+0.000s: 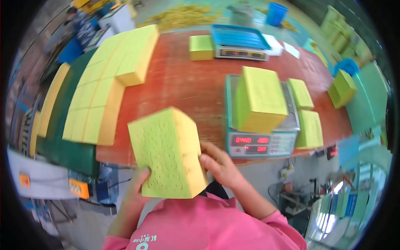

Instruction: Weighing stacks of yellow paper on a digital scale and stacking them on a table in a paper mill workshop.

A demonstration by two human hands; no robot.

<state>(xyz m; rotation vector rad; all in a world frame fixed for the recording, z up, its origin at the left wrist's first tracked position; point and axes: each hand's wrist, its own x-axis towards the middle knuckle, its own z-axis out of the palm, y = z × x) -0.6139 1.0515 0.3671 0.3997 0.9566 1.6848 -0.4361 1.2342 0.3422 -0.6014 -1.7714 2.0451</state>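
Both my hands hold a thick stack of yellow paper (160,156) in front of my chest, tilted, above the near edge of the table. Rows of small curved cuts mark its greenish-yellow face. My left hand (139,183) grips its lower left edge, thumb on the face. My right hand (221,164) is closed on the right side of the stack, with part of the fingers behind it. To the right, a taller yellow paper block (262,98) sits on a digital counting scale (262,143) with lit red digits.
Rows of yellow paper stacks (93,87) fill the left of the red table (179,66). A second scale with a blue tray (239,36) stands at the back beside a small paper stack (201,47). More stacks (309,129) lie right of the near scale. A blue bucket (276,14) stands beyond.
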